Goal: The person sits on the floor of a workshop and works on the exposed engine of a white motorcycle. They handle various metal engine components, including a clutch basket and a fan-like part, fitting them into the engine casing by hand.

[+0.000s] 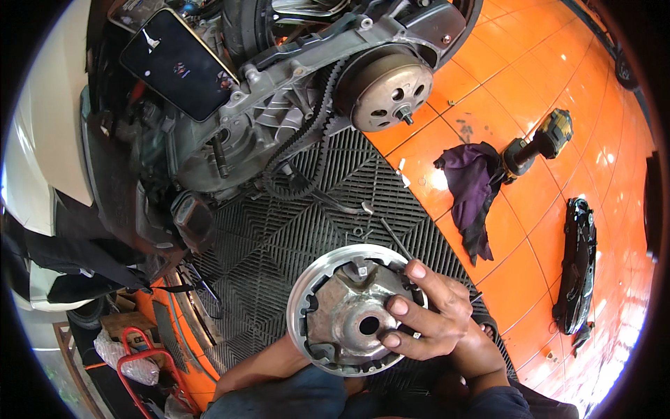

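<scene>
Step, judged: turning over variator pulley (347, 314) above lap (289, 397) | right hand (441, 307): fingers curled closed on its face | left hand: probably behind, grip untellable | next calls for: steady support

The right hand (440, 307) bends its fingers over the face of a round metal disc (343, 307), which hides the left hand. Beyond, a belt (323, 103) hangs looped from a drum (384, 98); a phone (181, 66) rests on the engine (269, 87). A purple rag (469, 178) touches a power drill (536, 145).
</scene>
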The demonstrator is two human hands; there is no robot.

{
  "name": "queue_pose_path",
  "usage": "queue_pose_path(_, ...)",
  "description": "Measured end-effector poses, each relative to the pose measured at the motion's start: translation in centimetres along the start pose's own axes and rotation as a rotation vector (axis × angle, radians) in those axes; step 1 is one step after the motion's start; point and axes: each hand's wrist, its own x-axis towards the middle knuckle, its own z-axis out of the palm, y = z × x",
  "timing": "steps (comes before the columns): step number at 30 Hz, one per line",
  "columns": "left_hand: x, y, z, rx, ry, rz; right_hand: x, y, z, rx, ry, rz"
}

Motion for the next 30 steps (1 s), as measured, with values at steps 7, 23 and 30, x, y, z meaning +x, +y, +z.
queue_pose_path(7,-0.1,0.5,0.0,0.022,0.0,0.012,-0.5,0.0,-0.6,-0.039,-0.124,-0.027)
queue_pose_path(23,-0.7,0.4,0.3,0.03,0.0,0.017,-0.5,-0.9,-0.3,-0.027,-0.099,-0.01)
queue_pose_path(30,-0.6,2.3,-0.1,0.042,-0.021,0.008,0.5,-0.8,1.4,-0.028,-0.061,-0.03)
